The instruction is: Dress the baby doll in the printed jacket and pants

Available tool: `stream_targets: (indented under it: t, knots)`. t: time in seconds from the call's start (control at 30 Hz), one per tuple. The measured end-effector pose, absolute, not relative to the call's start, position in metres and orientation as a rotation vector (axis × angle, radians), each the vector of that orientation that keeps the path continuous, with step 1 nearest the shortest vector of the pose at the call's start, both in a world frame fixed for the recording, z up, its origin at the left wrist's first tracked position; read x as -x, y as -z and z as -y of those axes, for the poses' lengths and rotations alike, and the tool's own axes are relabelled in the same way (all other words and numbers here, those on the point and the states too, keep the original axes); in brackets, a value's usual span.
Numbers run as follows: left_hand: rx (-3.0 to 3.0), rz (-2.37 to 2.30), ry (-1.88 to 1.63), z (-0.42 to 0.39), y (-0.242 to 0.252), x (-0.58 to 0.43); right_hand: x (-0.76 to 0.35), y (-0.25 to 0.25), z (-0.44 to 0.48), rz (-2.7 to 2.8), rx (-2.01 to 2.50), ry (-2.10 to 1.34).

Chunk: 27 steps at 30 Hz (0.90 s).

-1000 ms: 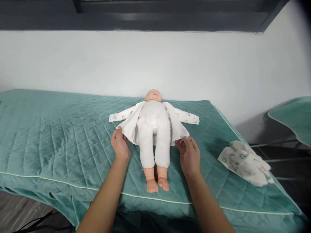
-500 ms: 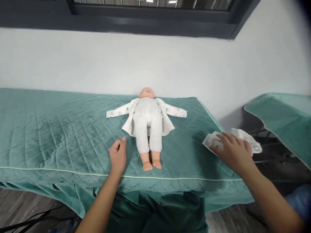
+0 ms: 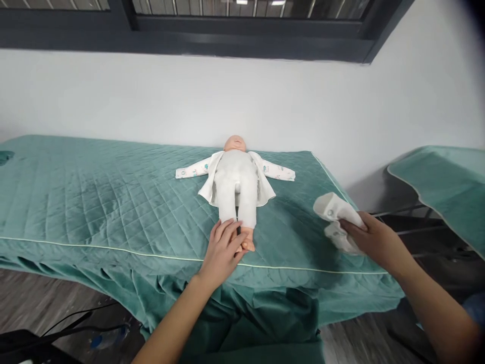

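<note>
R hand (image 3: 379, 242) clamped on 1 bunched cloth (image 3: 341, 206), right of doll (image 3: 235, 172); doll supine on green bed (image 3: 113, 202). L hand (image 3: 223, 253) over doll's near end, part-curled, can't tell hold. Step prob. cloth pickup; next needs unfolding.

Soft, fairly even light fills the scene; the doll's white body (image 3: 237, 169) looks washed out. A diffuse shadow darkens the bed (image 3: 113, 197) left of the cloth (image 3: 337, 215); two glints mark the window (image 3: 250, 9). The floor (image 3: 22, 293) is blurred, the far right corner black.

Seemingly a care-training room, baby doll (image 3: 237, 169), quilted green bed (image 3: 113, 197)
</note>
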<state>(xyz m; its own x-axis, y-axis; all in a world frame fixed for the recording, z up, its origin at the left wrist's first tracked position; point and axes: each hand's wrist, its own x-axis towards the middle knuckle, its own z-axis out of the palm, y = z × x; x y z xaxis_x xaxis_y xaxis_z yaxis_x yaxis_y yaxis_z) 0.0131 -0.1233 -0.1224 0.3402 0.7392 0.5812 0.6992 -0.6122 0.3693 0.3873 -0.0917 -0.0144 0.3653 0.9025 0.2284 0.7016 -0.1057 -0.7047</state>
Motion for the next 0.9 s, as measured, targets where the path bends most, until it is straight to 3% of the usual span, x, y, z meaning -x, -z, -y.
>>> stream_targets:
  t: [0.17, 0.37, 0.47, 0.57, 0.67, 0.9]
  knots:
    - [-2.578, -1.381, -1.083, 0.116, 0.119, -0.008, -0.325, -0.016, 0.104, 1.124, 1.573, -0.961]
    - [-2.585, -1.382, -1.06, 0.113, 0.117, -0.006, -0.282, -0.008, 0.088, 0.905, 1.321, -1.183]
    - [-2.553, -1.381, -1.089, 0.115, 0.12, -0.005, -0.283, 0.023, 0.067, 1.062, 1.468, -1.014]
    - [-2.536, -1.371, -1.106, 0.119, 0.123, -0.003, -0.292, 0.052, 0.062, 1.342, 1.611, -0.511]
    - [-2.537, -1.356, -1.101, 0.123, 0.123, -0.002, -0.292, 0.06, 0.08, 1.75, 1.451, -0.095]
    - [-2.449, -1.272, -1.24, 0.13, 0.111, -0.003, -0.26, 0.042, 0.113, 2.72, 0.924, 0.047]
